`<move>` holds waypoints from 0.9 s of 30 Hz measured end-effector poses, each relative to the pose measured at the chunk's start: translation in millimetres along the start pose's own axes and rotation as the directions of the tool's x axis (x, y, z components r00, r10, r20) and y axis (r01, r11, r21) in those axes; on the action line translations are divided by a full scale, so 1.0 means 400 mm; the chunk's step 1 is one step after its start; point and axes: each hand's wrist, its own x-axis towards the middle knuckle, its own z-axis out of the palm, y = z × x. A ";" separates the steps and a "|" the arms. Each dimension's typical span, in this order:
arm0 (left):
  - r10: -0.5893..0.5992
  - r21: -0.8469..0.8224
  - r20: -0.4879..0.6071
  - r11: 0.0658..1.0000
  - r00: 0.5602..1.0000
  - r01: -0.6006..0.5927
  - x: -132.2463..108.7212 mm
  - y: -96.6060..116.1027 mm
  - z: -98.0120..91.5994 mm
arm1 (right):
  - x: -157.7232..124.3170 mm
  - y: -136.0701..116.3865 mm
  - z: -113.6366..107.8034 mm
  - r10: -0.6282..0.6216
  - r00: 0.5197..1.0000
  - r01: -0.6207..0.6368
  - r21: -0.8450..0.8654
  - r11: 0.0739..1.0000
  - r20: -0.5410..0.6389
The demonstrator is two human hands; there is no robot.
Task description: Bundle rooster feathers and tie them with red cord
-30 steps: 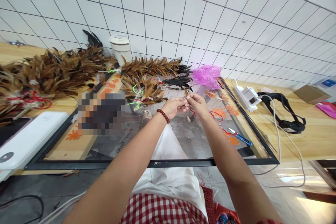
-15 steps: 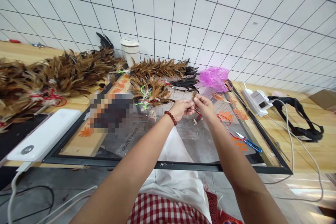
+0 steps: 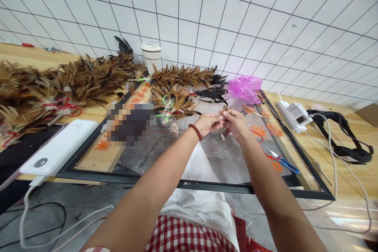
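My left hand [image 3: 209, 122], with a brown bead bracelet [image 3: 195, 131] at its wrist, is closed in a pinch, its fingertips meeting those of my right hand [image 3: 235, 123]. My right hand pinches a small brown feather [image 3: 226, 108], whose tip pokes out above the fingers. What lies between the left fingertips is too small to make out. Red cord [image 3: 257, 133] shows below and beside my right hand. Beyond the hands lie a brown feather bundle [image 3: 177, 100] with green and red ties, and a longer feather strand [image 3: 183, 75] with black tips.
Glass in a black frame [image 3: 206, 186] lies under my hands. Blue-handled snips [image 3: 285, 162] are at right, near a white power strip [image 3: 292, 116]. A pink plastic bag [image 3: 245, 88], a white cup [image 3: 152, 57], piled feather strands [image 3: 85, 80] and a white power bank [image 3: 60, 145] stand around.
The whole view has shifted slightly to the right. Both hands remain pinched together; the small feather tip now sits lower and more tilted at the fingertips.
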 end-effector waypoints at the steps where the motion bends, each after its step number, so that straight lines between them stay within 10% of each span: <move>1: 0.009 -0.003 -0.006 1.000 1.000 -0.010 -0.002 0.000 0.003 | 0.001 0.001 0.000 -0.024 0.999 0.023 -0.017 1.000 -0.026; 19: 0.145 0.062 -0.065 0.988 0.987 -0.141 -0.006 -0.006 0.015 | 0.013 -0.007 -0.024 -0.090 0.990 0.073 -0.162 0.984 -0.104; 23: 0.216 -0.018 -0.208 0.974 0.954 -0.224 -0.001 0.005 0.012 | 0.028 -0.031 -0.104 -0.220 0.924 0.096 -0.367 0.925 -0.312; 27: 0.230 -0.095 -0.287 0.959 0.930 -0.266 0.009 0.008 0.004 | 0.029 -0.020 -0.135 -0.203 0.955 0.011 -0.661 0.751 -0.215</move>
